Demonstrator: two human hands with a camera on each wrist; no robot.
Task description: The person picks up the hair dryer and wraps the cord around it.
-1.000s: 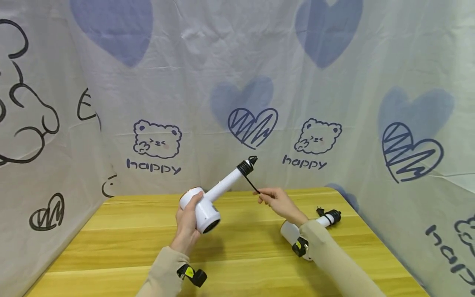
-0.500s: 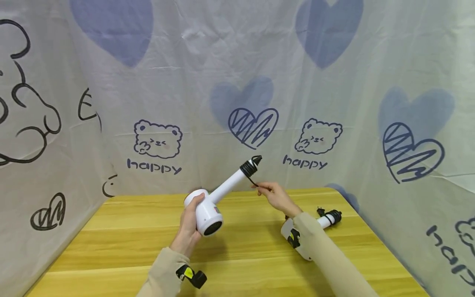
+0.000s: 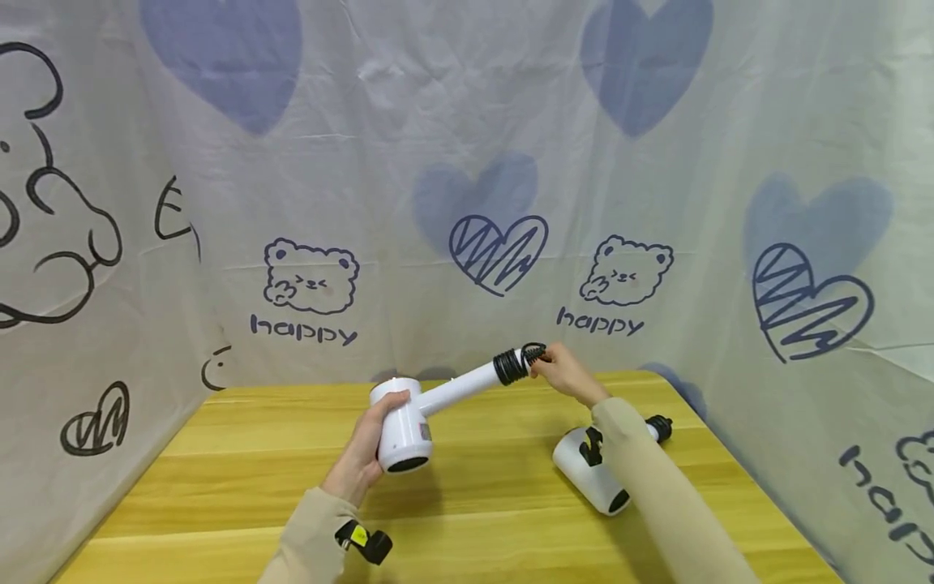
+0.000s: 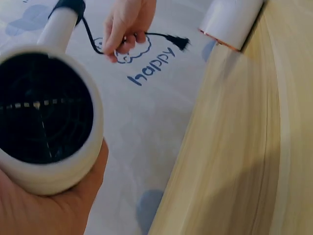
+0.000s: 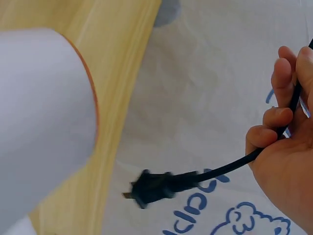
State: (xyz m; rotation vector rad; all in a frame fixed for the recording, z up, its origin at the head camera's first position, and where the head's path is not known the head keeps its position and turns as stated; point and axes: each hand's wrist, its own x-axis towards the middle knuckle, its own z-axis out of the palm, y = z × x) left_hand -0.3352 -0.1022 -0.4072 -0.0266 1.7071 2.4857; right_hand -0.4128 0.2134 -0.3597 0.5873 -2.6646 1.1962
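My left hand [image 3: 367, 442] grips a white hair dryer [image 3: 403, 426] by its barrel, holding it above the table with the handle pointing right and slightly up. Black cord [image 3: 509, 367] is wound in several turns round the handle's end. At that end, my right hand [image 3: 565, 375] pinches the loose part of the cord. In the right wrist view the cord [image 5: 230, 166] runs through the curled fingers, and its two-pin plug [image 5: 154, 188] hangs free. A dark round grille [image 4: 46, 110] on the dryer faces the left wrist camera.
Below my right forearm, a second white hair dryer [image 3: 593, 474] lies on the wooden table [image 3: 255, 487], partly covered by the sleeve. Its cord-wrapped handle end [image 3: 660, 427] shows beyond the arm. A printed cloth [image 3: 452, 122] hangs behind and at both sides.
The held hair dryer has tipped, its handle end coming lower and to the right. My right hand has moved from below the handle up to its tip with the cord.
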